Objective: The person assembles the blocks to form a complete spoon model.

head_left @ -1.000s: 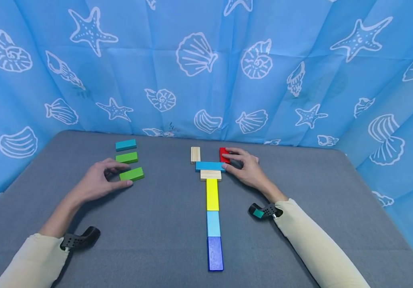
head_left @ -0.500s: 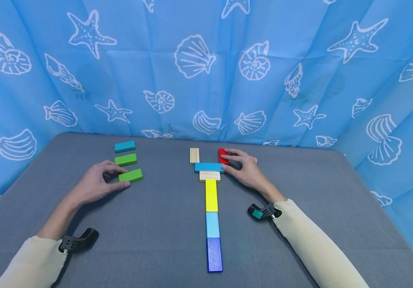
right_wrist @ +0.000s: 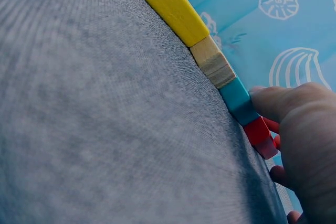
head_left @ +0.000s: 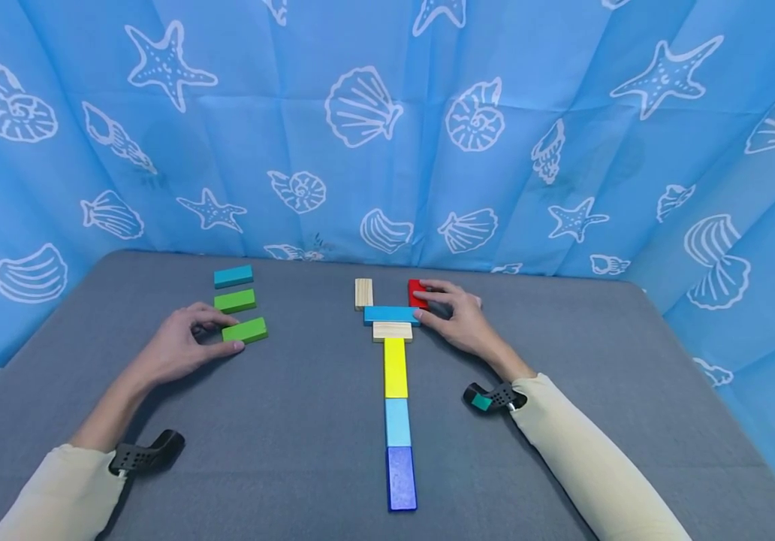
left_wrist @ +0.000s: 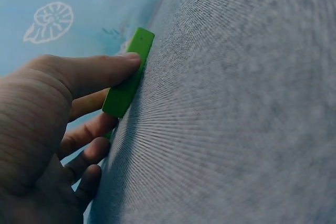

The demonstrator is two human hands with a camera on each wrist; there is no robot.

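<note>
My left hand (head_left: 181,342) pinches the nearest green block (head_left: 245,330) low over the grey table, thumb on its near side and fingers behind, as the left wrist view shows. Another green block (head_left: 234,300) and a teal block (head_left: 233,276) lie beyond it. At the figure of blocks, my right hand (head_left: 458,319) stretches its index and middle fingers over the red block (head_left: 414,291); its thumb tip touches the right end of the blue crosswise block (head_left: 387,315). An upright-lying wooden block (head_left: 363,293) meets the blue block's left end.
Below the blue block a crosswise wooden block (head_left: 392,330) tops a column of a yellow block (head_left: 395,368), a light blue block (head_left: 397,422) and a dark blue block (head_left: 401,479). A blue seashell curtain (head_left: 387,135) hangs behind the table's far edge.
The whole head view has shifted slightly. Both hands and all the blocks keep their places relative to one another.
</note>
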